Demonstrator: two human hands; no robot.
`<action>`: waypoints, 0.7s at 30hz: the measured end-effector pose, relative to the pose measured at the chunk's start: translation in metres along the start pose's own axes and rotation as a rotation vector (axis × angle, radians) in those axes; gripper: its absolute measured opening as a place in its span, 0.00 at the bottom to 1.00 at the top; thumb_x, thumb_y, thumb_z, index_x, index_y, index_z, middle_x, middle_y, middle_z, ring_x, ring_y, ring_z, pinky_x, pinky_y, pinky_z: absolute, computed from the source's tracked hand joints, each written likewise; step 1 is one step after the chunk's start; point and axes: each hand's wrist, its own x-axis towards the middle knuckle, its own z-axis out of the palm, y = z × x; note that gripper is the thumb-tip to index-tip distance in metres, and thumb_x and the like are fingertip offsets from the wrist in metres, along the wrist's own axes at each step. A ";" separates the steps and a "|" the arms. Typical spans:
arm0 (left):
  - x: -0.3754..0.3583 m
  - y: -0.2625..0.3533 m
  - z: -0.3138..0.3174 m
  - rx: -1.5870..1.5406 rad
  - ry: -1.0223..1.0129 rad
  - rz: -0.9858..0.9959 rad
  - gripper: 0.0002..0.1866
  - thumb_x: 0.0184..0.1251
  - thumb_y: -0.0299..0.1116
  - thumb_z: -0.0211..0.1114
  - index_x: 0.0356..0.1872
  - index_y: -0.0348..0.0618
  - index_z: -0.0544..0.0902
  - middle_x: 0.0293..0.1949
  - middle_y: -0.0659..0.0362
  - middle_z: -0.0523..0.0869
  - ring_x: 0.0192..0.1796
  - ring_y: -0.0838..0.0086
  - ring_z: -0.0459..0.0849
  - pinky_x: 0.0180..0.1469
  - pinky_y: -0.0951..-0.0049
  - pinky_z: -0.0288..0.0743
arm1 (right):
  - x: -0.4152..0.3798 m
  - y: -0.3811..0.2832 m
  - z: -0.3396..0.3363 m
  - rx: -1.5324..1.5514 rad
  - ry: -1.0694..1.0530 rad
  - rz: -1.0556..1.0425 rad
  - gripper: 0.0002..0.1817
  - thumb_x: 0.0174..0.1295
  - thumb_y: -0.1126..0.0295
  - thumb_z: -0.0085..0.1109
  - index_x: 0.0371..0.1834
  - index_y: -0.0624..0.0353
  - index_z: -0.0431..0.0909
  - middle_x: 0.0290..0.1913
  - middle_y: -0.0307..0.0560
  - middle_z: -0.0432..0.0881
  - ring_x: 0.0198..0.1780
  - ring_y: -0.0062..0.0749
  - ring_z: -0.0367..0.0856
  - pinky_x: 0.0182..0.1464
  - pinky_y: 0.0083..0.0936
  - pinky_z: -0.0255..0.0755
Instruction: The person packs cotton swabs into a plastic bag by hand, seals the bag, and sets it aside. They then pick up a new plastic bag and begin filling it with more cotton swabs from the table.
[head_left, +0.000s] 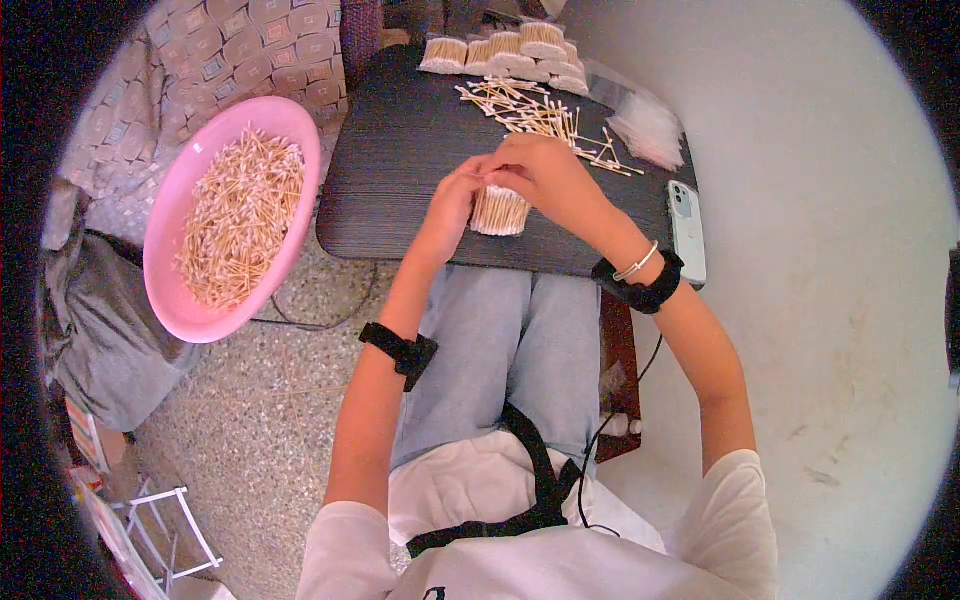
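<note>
A compact bundle of cotton swabs rests on the dark table close to its front edge, white tips at both ends. My left hand is closed at the bundle's upper left end. From the right, my right hand reaches over the same end with its fingers pinched, meeting the left fingertips. A clear bag around the bundle is hard to make out, and the fingers cover its top. Just beyond my hands, loose cotton swabs lie scattered.
Packed swab bundles are piled at the table's back. Clear plastic bags lie at the right, above a phone on the edge. A pink basin full of swabs stands left of the table. A pale wall borders the right side.
</note>
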 end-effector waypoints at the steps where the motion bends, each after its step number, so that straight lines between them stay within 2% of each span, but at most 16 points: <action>1: -0.001 0.000 0.000 -0.019 0.005 0.002 0.20 0.59 0.32 0.47 0.52 0.34 0.72 0.47 0.57 0.78 0.49 0.74 0.77 0.54 0.76 0.68 | 0.000 0.000 0.001 0.020 -0.002 0.000 0.10 0.54 0.63 0.58 0.31 0.56 0.83 0.32 0.50 0.79 0.36 0.45 0.78 0.41 0.36 0.72; 3: -0.003 0.001 0.002 -0.058 0.015 0.007 0.21 0.59 0.32 0.46 0.53 0.34 0.72 0.48 0.56 0.78 0.51 0.74 0.76 0.55 0.75 0.67 | 0.001 0.001 0.003 0.061 -0.006 -0.001 0.10 0.54 0.62 0.59 0.31 0.55 0.83 0.33 0.49 0.79 0.38 0.44 0.76 0.43 0.36 0.71; 6: -0.004 0.004 0.001 -0.123 0.018 -0.015 0.22 0.59 0.32 0.47 0.54 0.34 0.71 0.49 0.56 0.78 0.52 0.73 0.76 0.57 0.75 0.67 | -0.002 0.004 0.008 -0.049 0.008 -0.097 0.10 0.53 0.61 0.60 0.32 0.54 0.83 0.35 0.47 0.78 0.42 0.44 0.74 0.47 0.36 0.68; 12: -0.004 0.003 -0.001 -0.124 -0.053 0.020 0.24 0.56 0.31 0.47 0.55 0.34 0.70 0.52 0.55 0.77 0.56 0.72 0.74 0.60 0.73 0.63 | -0.021 0.004 0.010 -0.165 0.104 -0.152 0.12 0.52 0.59 0.61 0.35 0.53 0.83 0.39 0.44 0.78 0.48 0.42 0.71 0.53 0.37 0.65; 15: -0.001 0.001 -0.003 -0.061 -0.093 0.027 0.27 0.54 0.34 0.51 0.57 0.33 0.68 0.54 0.54 0.76 0.59 0.68 0.73 0.62 0.71 0.62 | -0.025 0.007 0.013 -0.174 0.140 -0.177 0.12 0.50 0.59 0.62 0.34 0.53 0.83 0.44 0.43 0.78 0.51 0.41 0.70 0.55 0.36 0.63; 18: -0.001 0.001 -0.004 -0.045 -0.090 0.032 0.26 0.54 0.32 0.50 0.57 0.35 0.69 0.55 0.54 0.76 0.59 0.69 0.73 0.62 0.70 0.63 | -0.027 0.006 0.012 -0.144 0.150 -0.155 0.15 0.49 0.60 0.64 0.39 0.53 0.82 0.46 0.44 0.77 0.52 0.42 0.70 0.57 0.36 0.62; 21: -0.009 0.003 0.005 0.145 -0.040 0.044 0.23 0.56 0.24 0.47 0.56 0.38 0.71 0.53 0.54 0.76 0.55 0.71 0.75 0.59 0.73 0.67 | -0.032 0.003 0.016 -0.032 0.295 0.012 0.21 0.51 0.62 0.64 0.48 0.56 0.78 0.47 0.46 0.77 0.56 0.43 0.68 0.59 0.37 0.61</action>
